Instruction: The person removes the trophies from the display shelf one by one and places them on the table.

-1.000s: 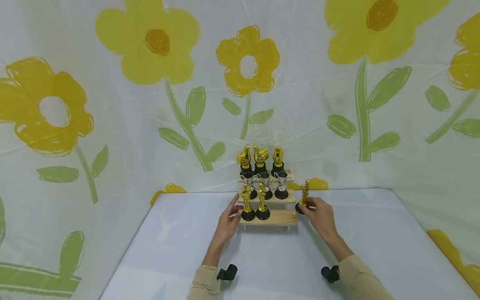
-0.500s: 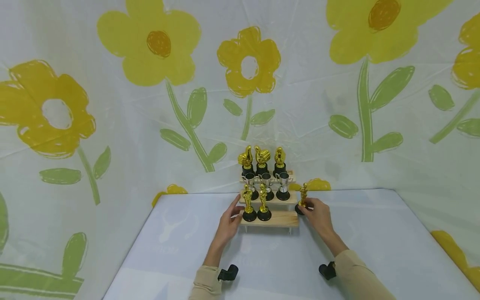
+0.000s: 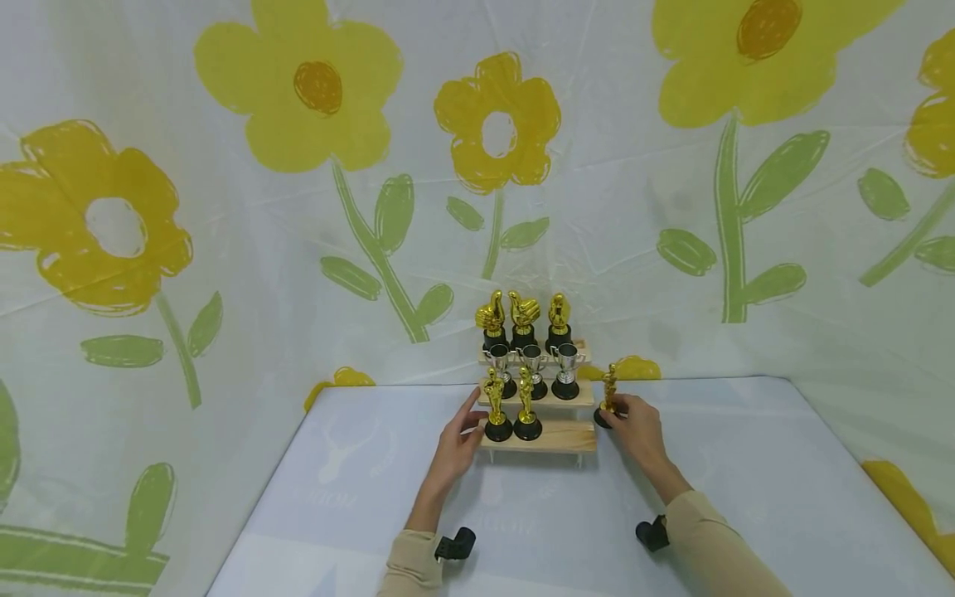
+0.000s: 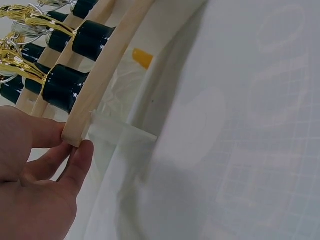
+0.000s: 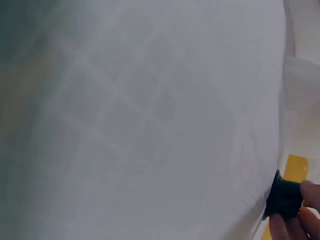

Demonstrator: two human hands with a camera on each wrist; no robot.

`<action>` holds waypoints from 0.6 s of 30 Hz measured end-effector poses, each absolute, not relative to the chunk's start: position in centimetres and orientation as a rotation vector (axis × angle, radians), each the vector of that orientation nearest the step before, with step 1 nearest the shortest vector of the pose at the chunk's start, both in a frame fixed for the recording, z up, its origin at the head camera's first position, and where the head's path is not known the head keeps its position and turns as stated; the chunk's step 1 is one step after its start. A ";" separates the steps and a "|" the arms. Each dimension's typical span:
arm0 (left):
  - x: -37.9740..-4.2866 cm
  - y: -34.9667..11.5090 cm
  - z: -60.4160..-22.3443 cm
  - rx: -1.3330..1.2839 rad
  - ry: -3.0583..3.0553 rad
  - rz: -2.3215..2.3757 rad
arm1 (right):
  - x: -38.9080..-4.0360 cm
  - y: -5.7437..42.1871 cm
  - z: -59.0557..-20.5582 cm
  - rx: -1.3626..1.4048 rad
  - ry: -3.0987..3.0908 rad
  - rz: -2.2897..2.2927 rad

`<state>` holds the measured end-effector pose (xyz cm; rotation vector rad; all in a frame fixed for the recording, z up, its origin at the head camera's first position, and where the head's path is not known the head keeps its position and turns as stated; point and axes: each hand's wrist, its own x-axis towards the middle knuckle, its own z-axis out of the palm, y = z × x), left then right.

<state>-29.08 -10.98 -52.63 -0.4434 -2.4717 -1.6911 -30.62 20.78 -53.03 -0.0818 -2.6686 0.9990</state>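
Note:
My left hand (image 3: 457, 448) is at the left end of the three-tier wooden stand (image 3: 567, 435). In the left wrist view, thumb and fingers pinch the end of its lowest board (image 4: 95, 85). Two gold figure trophies (image 3: 496, 402) stand upright on that board, toward its left. To the right of the stand, my right hand (image 3: 636, 427) holds a third gold figure trophy (image 3: 609, 385) near its black base, upright. The right wrist view shows the fingers around this black base (image 5: 285, 197), whose bottom meets the white cloth; the figure's upper part is out of that view.
Silver cup trophies (image 3: 565, 369) fill the middle tier. On the top tier stand gold thumbs-up trophies (image 3: 525, 315). The stand rests on a white-covered table (image 3: 358, 489), near a flowered cloth wall (image 3: 597, 207) behind. The lowest board's right part is bare.
Over the last half second, my right hand and its trophy shift slightly right, away from the stand. My left hand keeps its hold on the board. The view drifts a little.

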 end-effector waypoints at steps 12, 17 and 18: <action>-27.2 -11.0 -49.0 -0.500 -2.498 -1.703 | -30.9 21.0 -52.8 -0.112 -2.719 1.008; -28.1 -10.9 -50.9 -0.473 -2.476 -1.718 | -30.8 21.1 -53.0 -0.145 -2.754 1.001; -28.4 -10.9 -51.4 -0.469 -2.474 -1.708 | -30.8 21.1 -53.0 -0.150 -2.761 0.999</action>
